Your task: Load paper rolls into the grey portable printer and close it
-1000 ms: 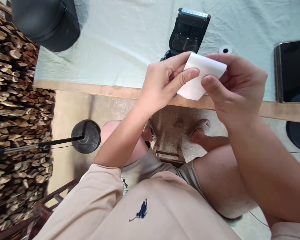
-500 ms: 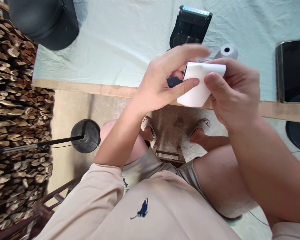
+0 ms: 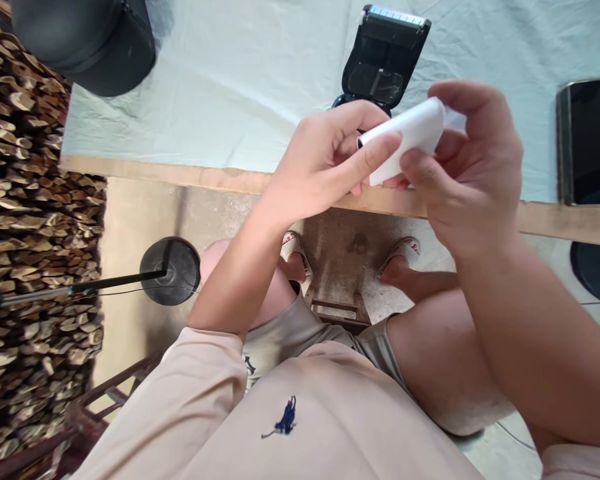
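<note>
Both hands hold a white paper roll (image 3: 413,127) just over the table's near edge, tilted with its right end higher. A dark opening shows at its left end. My left hand (image 3: 320,160) grips that end, thumb on top and fingers behind. My right hand (image 3: 475,167) pinches the paper's lower right with the thumb, while its index finger arches above the right end. Just beyond the hands, a small black receipt printer (image 3: 387,57) lies with its lid open. Its near part is hidden behind my left hand.
A pale green cloth (image 3: 230,80) covers the table, with a bare wooden edge (image 3: 180,172) towards me. A black cylindrical case (image 3: 85,43) stands at far left, a dark-screened tablet (image 3: 593,140) at right. Below are a round stand base (image 3: 170,270) and stacked firewood (image 3: 40,267).
The paper's loose lower flap has been drawn in, so the roll looks narrower and more tilted. My right index finger has lifted. The second roll on the table is now hidden behind my right hand.
</note>
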### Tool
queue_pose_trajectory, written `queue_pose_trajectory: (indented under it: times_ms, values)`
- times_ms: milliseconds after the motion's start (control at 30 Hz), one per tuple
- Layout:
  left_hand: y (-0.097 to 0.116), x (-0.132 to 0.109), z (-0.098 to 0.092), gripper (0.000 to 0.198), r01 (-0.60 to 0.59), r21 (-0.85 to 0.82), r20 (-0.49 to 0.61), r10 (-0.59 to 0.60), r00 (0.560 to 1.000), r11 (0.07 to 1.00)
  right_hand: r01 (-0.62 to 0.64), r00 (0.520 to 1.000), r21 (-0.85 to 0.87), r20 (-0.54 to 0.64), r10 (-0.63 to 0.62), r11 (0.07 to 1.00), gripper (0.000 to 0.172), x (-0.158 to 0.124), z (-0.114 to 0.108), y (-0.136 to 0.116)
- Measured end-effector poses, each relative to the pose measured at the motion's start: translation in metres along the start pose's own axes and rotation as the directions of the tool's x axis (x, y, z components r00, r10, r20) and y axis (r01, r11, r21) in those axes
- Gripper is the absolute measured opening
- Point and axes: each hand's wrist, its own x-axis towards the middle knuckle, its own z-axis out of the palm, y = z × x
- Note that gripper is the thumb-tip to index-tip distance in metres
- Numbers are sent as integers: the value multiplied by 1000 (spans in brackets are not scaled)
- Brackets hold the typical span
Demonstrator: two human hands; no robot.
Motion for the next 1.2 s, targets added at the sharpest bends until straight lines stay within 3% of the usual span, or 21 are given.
queue_pose_trajectory:
  times_ms: [67, 133, 233, 333, 400, 467, 567, 633, 667, 767, 900, 1067, 1200]
  values:
    - [0, 2, -1, 36, -108, -14, 77, 108, 991, 994, 112, 993, -192, -19, -118, 975, 56, -1, -2, -1]
    - [-1, 4, -2, 50, -162, -31, 122, 164, 979, 986, 264, 960, -379, 14, -280, 887, 62, -3, -3, -3]
    - [-2, 5, -4, 58, -81, -104, 166, 97, 981, 991, 422, 893, -560, 121, -434, 713, 49, -5, -1, -4]
    - [-1, 3, -5, 56, 73, -167, 237, -31, 971, 983, 396, 897, -676, 140, -419, 622, 30, -7, 3, -5]
    - [0, 2, -5, 58, 122, -134, 254, -84, 964, 983, 367, 910, -677, 120, -396, 638, 27, -8, 4, -6]
    - [0, 3, -7, 62, 110, -92, 203, -90, 975, 990, 339, 925, -616, 80, -372, 711, 27, -7, 4, -6]
    - [-8, 12, -13, 55, 21, 37, -79, -18, 997, 999, 235, 959, -437, -40, -279, 868, 36, -4, 2, -2]
    - [-18, 21, -20, 40, -14, 212, -286, 75, 955, 977, 129, 984, -296, -83, -160, 947, 38, -2, 2, 5]
    - [-24, 25, -23, 37, 22, 278, -329, 73, 942, 960, 74, 992, -243, -85, -97, 967, 36, 0, 3, 9]
    - [-35, 32, -29, 46, 118, 366, -268, -16, 963, 923, -56, 997, -176, -66, 45, 983, 27, 2, 11, 23]
    - [-39, 33, -28, 47, 121, 399, -194, -45, 980, 909, -104, 992, -197, -96, 87, 975, 24, 7, 23, 33]
    - [-47, 35, -25, 44, 194, 372, -240, -108, 965, 908, -120, 991, -177, -80, 107, 977, 28, 13, 28, 39]
    - [-58, 41, -21, 41, 153, 386, -264, -50, 963, 910, -134, 991, -31, -27, 133, 991, 34, 14, 27, 49]
